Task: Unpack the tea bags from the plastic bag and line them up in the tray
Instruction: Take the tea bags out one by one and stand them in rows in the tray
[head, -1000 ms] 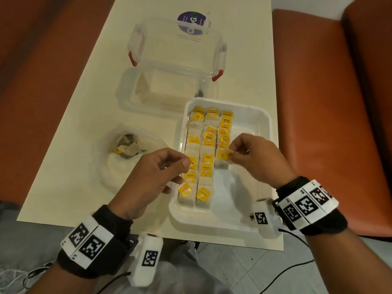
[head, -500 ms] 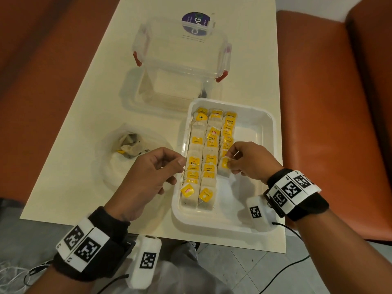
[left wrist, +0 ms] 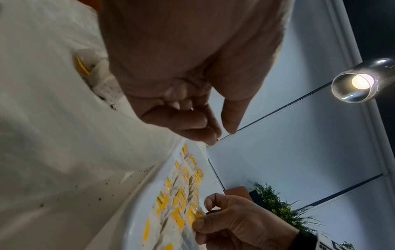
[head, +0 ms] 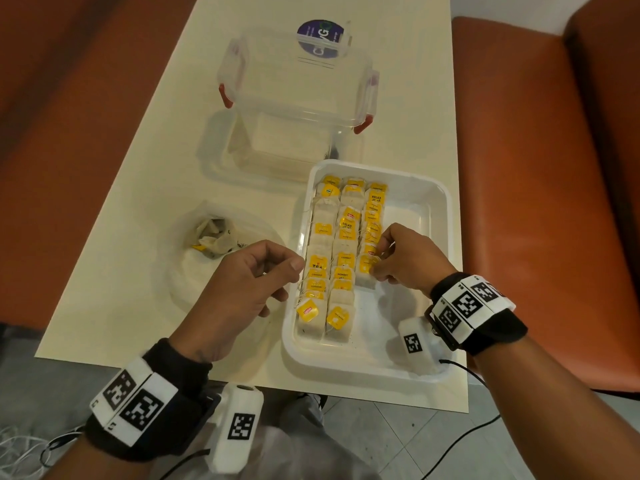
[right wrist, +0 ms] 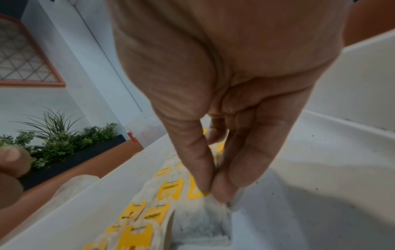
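A white tray (head: 426, 202) holds three columns of tea bags (head: 343, 244) with yellow tags. My right hand (head: 375, 270) is down in the tray and pinches a tea bag (head: 365, 280) at the near end of the right column; the right wrist view shows thumb and forefinger (right wrist: 213, 191) closed on the top of the tea bag (right wrist: 205, 219). My left hand (head: 294, 268) hovers just left of the tray rim, fingers curled, nothing visible in it (left wrist: 224, 133). The clear plastic bag (head: 221, 237) lies left of the tray with a few tea bags inside.
A clear lidded box (head: 298, 81) with red clips stands behind the tray. Orange bench seats (head: 536, 168) flank the cream table (head: 138, 289). The tray sits close to the table's near edge and right edge. Cables hang below.
My right hand has come down and forward, bringing the pinched tea bag from above the tray onto the near end of the right column. My left hand has hardly moved.
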